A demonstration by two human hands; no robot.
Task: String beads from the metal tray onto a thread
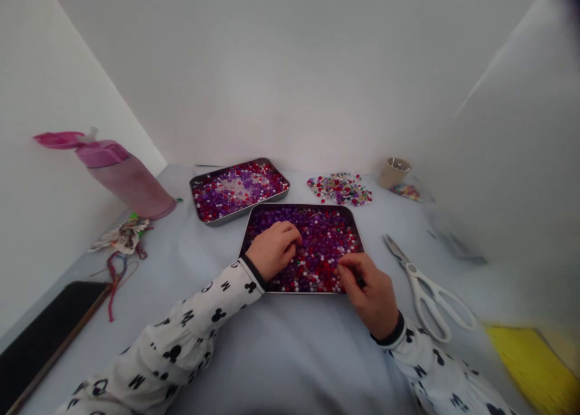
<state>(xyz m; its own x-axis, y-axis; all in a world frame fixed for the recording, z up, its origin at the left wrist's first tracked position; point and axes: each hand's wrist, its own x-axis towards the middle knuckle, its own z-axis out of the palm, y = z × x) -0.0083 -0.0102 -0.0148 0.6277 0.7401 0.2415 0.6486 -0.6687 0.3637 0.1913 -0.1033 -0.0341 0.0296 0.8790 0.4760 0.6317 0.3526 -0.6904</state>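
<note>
A dark metal tray (302, 208) filled with purple, red and white beads (324, 240) lies in front of me. My left hand (273, 250) rests knuckles-up on the beads at the tray's left side, fingers curled under. My right hand (370, 291) sits at the tray's near right corner, thumb and fingers pinched together over the beads; what they hold is too small to see. Both arms wear white sleeves with black mouse-head prints.
A second bead tray (209, 217) lies behind on the left. A loose heap of mixed beads (341, 188) and a small paper cup (393, 172) are at the back. White scissors (428, 291) lie right, a pink bottle (122, 176) and a thread bundle (121, 240) left.
</note>
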